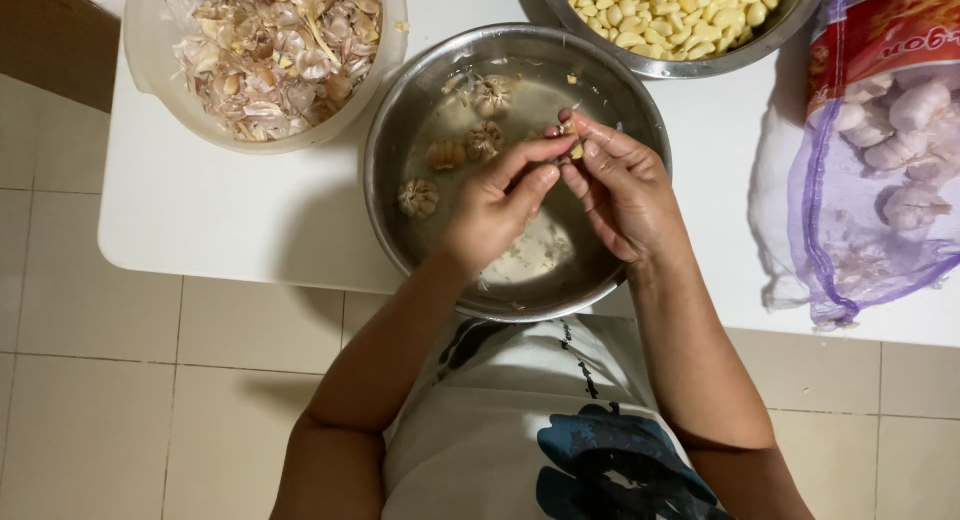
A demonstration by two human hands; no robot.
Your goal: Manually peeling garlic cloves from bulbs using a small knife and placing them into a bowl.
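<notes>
Right now both hands pinch garlic clove btwn fingertips over steel bowl.

I see a small pale garlic clove, partly peeled, pinched between the fingertips of my left hand and right hand. It hangs just above a steel bowl of water, where four whole garlic bulbs float near the far left side.
</notes>
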